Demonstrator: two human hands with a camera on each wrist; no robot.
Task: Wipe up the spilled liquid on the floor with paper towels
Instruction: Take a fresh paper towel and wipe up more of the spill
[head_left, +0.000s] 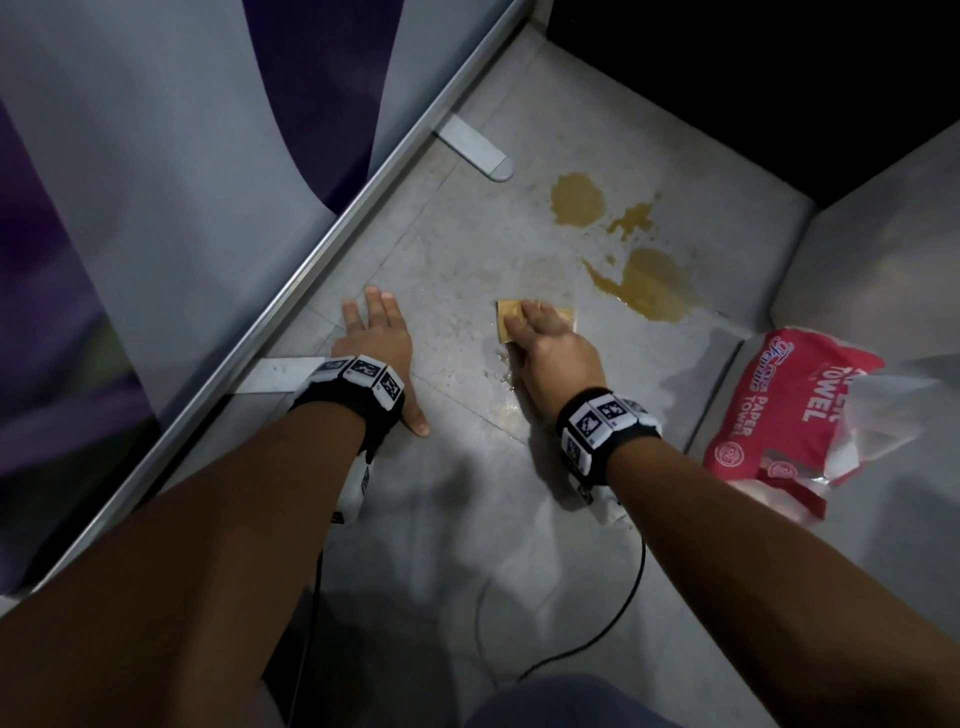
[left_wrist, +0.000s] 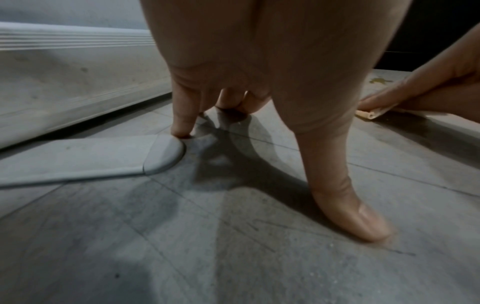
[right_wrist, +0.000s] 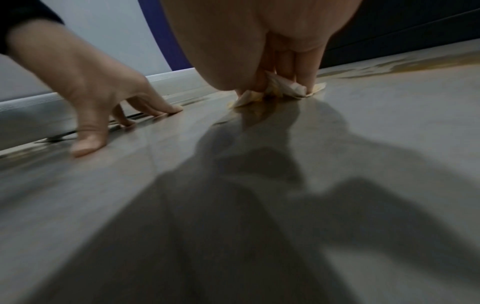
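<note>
Right grip (head_left: 550, 343) atop soaked towel (head_left: 506, 317)

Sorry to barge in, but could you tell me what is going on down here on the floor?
A person is crouched over a brown spill on the grey floor. The right hand presses a folded, already stained paper towel flat against the floor near the puddles, while the left hand rests spread on the tiles for support. Two larger puddles and some splashes are not yet wiped. A red paper towel pack lies open to the right.
</note>
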